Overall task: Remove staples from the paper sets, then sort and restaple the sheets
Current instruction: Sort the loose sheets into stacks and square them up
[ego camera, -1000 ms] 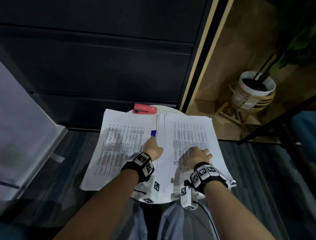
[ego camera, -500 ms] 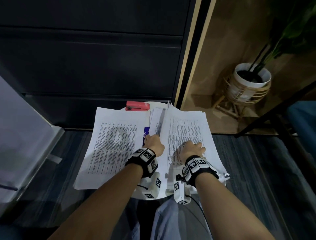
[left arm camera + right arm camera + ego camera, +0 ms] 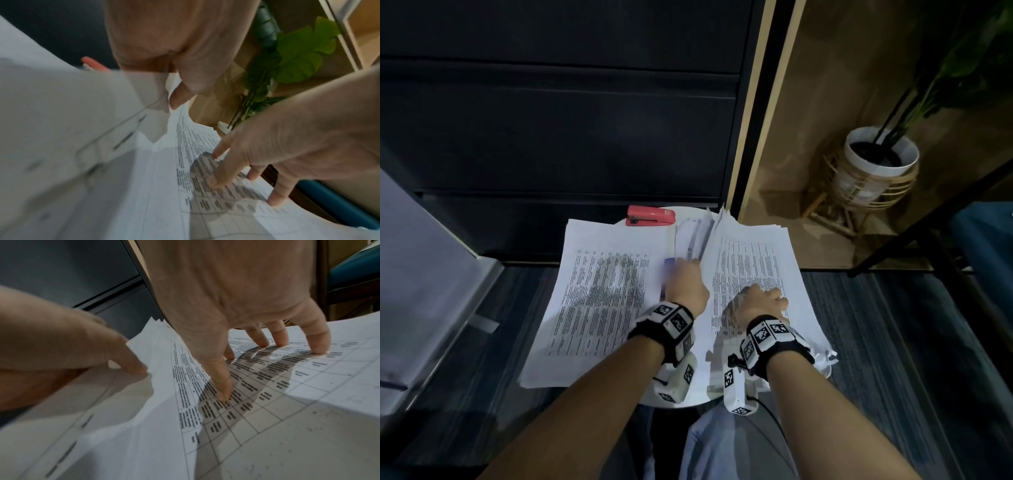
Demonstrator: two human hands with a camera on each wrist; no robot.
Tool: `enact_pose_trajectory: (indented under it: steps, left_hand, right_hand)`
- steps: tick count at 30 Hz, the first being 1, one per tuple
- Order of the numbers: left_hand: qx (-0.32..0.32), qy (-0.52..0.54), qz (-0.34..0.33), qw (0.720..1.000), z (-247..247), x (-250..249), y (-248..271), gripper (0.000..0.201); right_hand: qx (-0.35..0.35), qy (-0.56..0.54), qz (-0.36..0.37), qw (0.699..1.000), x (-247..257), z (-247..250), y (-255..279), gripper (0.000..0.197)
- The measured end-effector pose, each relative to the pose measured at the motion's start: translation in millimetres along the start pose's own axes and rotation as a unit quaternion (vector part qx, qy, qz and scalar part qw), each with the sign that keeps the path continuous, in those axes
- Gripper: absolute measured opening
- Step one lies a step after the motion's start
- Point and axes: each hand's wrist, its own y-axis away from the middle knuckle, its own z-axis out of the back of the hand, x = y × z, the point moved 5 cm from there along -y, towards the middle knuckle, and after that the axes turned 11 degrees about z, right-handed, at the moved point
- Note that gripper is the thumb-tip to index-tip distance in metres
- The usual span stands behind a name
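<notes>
Sorting is where we seem to be right now, judging by how the paper lies. Starting off to the outside of our left fingers, there's the left stack (image 3: 599,294) of printed sheets lying flat, half hanging off the small round table (image 3: 698,387). Beyond it, well past the fingertips, sits the red stapler (image 3: 650,216), untouched.

Our left hand (image 3: 686,291) is in the gap between the two piles. From the left wrist view the thumb and fingers pinch the lifted edge of a sheet (image 3: 102,105), tipping it up off the right pile. A blue thing (image 3: 667,277) peeks out right beside that hand, too blurry to name.

Just across from those fingers is the right stack (image 3: 753,267), its left edges fanned up. Our right hand (image 3: 760,303) rests on it with fingers (image 3: 224,386) spread, tips pressing the printed table so the pile doesn't slide.

As far as progress goes, we'd guess the staples are already out of at least some sets, since sheets come apart one at a time, though no staple or remover is clearly visible. Sorting looks partway done with two piles going. Restapling hasn't started as far as we can tell.

Far right of everything is a potted plant (image 3: 876,164) on the floor.
</notes>
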Motion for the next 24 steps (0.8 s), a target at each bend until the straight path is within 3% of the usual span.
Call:
enact_pose_trajectory:
  steps: [2,4,8,10,16,18,21,24]
  left_hand:
    - [-0.020,0.078,-0.038,0.996,1,-8,7,0.066]
    - [-0.020,0.148,-0.025,0.988,-1,-9,6,0.077]
    - [0.087,0.194,0.044,0.976,-18,3,-3,0.050]
    - [0.115,0.190,0.068,0.973,-24,8,-6,0.046]
    - [0.084,0.166,0.129,0.974,-29,25,-9,0.032]
    - [0.094,0.182,0.149,0.967,-28,31,-10,0.036]
    - [0.112,0.204,0.164,0.959,-20,42,-14,0.036]
    - [0.130,0.222,0.187,0.948,-5,55,-13,0.060]
  right_hand:
    - [0.000,-0.004,0.000,1.000,0,0,0,0.045]
    - [0.000,-0.006,0.001,1.000,-1,0,0,0.045]
    - [0.008,0.000,0.002,1.000,-2,-2,0,0.050]
    - [0.008,0.001,0.002,1.000,-3,-1,0,0.049]
    - [0.006,-0.069,0.014,0.997,-9,7,2,0.037]
    - [-0.037,-0.166,-0.010,0.985,-23,21,-2,0.038]
    - [-0.115,-0.281,-0.061,0.951,-58,40,-12,0.063]
    - [-0.111,-0.403,-0.058,0.907,-76,37,-21,0.077]
